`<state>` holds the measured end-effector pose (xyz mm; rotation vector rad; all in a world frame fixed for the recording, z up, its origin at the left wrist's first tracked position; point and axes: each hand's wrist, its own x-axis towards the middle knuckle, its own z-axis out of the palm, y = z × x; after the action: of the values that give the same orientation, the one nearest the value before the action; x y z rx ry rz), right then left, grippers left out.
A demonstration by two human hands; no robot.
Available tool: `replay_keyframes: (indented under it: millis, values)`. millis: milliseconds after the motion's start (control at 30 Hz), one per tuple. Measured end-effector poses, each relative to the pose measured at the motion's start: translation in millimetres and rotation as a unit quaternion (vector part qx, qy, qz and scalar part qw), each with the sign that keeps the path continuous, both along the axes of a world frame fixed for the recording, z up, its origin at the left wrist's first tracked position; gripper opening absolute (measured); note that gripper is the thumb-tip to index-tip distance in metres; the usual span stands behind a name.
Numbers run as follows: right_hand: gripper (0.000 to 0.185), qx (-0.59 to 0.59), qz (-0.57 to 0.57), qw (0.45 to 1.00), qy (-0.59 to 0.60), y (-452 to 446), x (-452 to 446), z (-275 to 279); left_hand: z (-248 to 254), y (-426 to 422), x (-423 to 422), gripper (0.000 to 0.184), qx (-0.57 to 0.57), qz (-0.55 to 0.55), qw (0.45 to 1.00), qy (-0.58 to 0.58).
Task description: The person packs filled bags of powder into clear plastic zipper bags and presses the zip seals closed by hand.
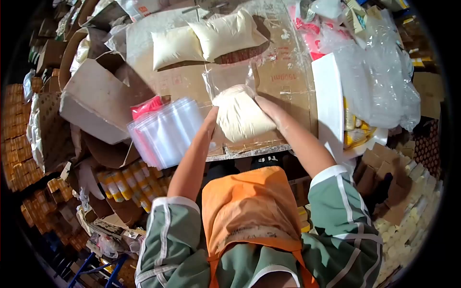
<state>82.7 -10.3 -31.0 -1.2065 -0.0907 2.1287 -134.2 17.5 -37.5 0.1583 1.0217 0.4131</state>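
**My two hands steady a pale, filled bag at the counter**

Head view: My left hand (212,119) and right hand (270,109) hold the clear bag of cream-coloured powder (245,117) between them, one at each side; my fingers are mostly hidden, so I cannot tell how far they curl. The bag is at the near edge of the cardboard-covered counter (290,113), its unfilled top pointing far. Two plump bags (225,36) lie at the far side, touching. Near left are flat clear bags (168,129); right, a white box (328,96).

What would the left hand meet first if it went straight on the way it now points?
The left hand would probably first meet the cream-coloured bag it touches; depth is unclear.
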Motion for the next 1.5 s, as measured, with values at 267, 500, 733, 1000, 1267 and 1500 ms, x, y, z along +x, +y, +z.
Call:
replay_keyframes:
  millis: [267,500,733,1000,1267,1500]
  values:
    - [0.026,0.214,0.485,0.73,-0.431,-19,30,117,142,-29,-27,0.027,0.226,-0.369,0.868,0.245]
    - [0.032,0.225,0.311,0.795,-0.469,-72,27,152,161,-58,-26,0.026,0.272,-0.327,0.872,0.241]
    - [0.033,0.219,0.294,0.799,-0.477,-110,54,162,190,-69,-15,0.03,0.265,-0.435,0.803,0.309]
    - [0.038,0.165,0.378,0.712,-0.569,-96,44,117,151,-64,21,0.037,0.245,-0.505,0.692,0.455]
    - [0.039,0.164,0.096,0.845,-0.501,-76,14,84,122,-60,33,0.041,0.244,-0.298,0.83,0.405]
    - [0.023,0.253,0.168,0.737,-0.603,-79,-31,64,89,-52,39,0.057,0.178,-0.341,0.806,0.45]
